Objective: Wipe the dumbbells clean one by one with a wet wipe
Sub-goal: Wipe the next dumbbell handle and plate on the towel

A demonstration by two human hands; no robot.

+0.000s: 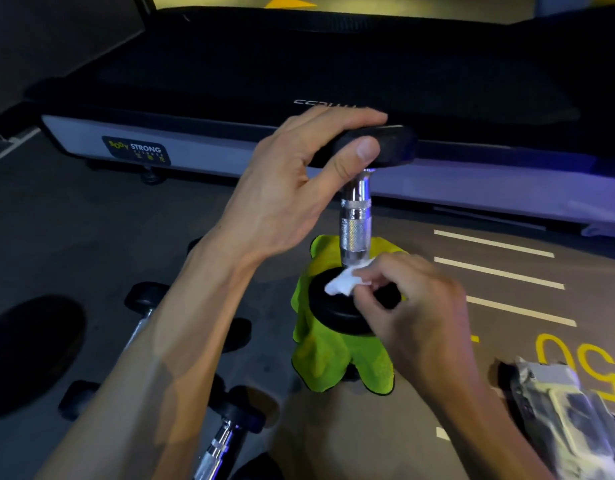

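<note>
A dumbbell (355, 220) with a chrome handle and black ends stands upright in the middle. My left hand (292, 188) grips its upper black end, thumb in front and fingers over the top. Its lower black end sits on a lime-green cloth (328, 362). My right hand (413, 306) pinches a white wet wipe (346, 282) and presses it on the top face of the lower end, beside the foot of the handle. Several other dumbbells (223, 441) lie on the floor at the lower left, partly hidden by my left forearm.
A treadmill (230, 157) with a black deck and grey side rail runs across the back. A shiny wipe packet (569, 410) lies on the floor at the lower right. The grey floor has white stripes and yellow digits to the right. A dark shape sits at far left.
</note>
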